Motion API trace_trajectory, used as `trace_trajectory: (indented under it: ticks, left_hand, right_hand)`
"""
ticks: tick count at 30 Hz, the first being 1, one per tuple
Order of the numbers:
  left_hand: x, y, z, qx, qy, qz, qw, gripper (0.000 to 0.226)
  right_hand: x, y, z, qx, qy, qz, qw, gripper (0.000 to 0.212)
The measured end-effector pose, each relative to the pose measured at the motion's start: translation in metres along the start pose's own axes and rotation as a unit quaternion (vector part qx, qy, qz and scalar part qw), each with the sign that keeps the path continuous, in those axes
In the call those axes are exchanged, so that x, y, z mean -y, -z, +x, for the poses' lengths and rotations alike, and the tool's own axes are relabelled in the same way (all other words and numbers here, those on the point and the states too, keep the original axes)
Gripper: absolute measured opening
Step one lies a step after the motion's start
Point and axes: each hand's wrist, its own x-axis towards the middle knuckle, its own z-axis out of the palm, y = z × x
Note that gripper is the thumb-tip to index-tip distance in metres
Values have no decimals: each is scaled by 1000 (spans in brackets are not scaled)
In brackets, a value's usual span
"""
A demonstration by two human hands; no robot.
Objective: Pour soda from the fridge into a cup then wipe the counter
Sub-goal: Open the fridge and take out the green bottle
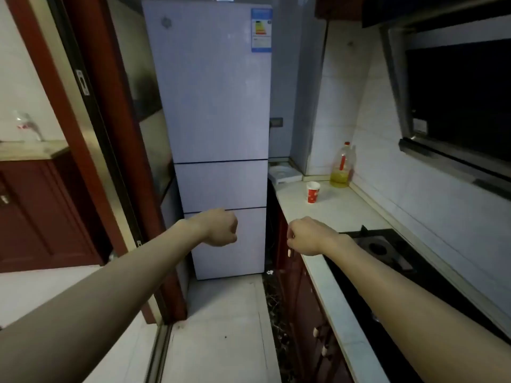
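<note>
Fingers (235,226) of the left hand (219,228) curled into a fist, back of the hand up, nothing held. Fingers (290,240) of the right hand (309,236) likewise folded under the palm, also gripping nothing. Both bare forearms stretched forward, fists level and a little apart, raised above the pale floor (221,327). Left fist seen against the lowest door of the fridge (218,106); right fist seen against the front edge of the desk (337,214), touching neither as far as can be told.

Just right of the right wrist, a black stove (383,248) set into the desk. Beyond it, on a bare white stretch, the cup (313,192), red and white, upright, mouth open, standing alone near the fridge end. Behind the cup, close to the tiled wall, a clear oil bottle (343,168) with a red cap and yellow liquid low inside. At the far corner, beside the fridge, a flat white object (284,174), too indistinct to name.

Farthest, straight ahead, the fridge: tall, pale, three doors stacked, all closed, a blue label at its top right. Overhead on the right, a dark range hood (442,92). On the left, a dark red door frame (110,134).
</note>
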Motion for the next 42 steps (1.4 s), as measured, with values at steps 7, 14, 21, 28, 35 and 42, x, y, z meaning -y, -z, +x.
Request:
trace_trajectory:
  ticks: [7,14,21,28,35,42]
  left_hand:
    - [104,0,79,4,39,-28,999,33]
    - [199,16,142,4,61,-35,998,30]
    - [254,12,196,23,78,-58,995,27]
    - [301,24,254,38,113,-43,992,31]
    - [342,49,318,31,175,-56,982,26]
    - [376,57,354,60,205,-75,974,27]
  right_hand:
    - [31,8,130,18,1,-7,1000,23]
    - [59,16,245,19,9,-12,1000,20]
    - [69,14,335,38,22,-18,999,24]
    - [73,22,436,47,76,-8,996,31]
    - [77,47,542,49,137,-30,989,21]
    - [98,37,620,71,196,-49,977,30]
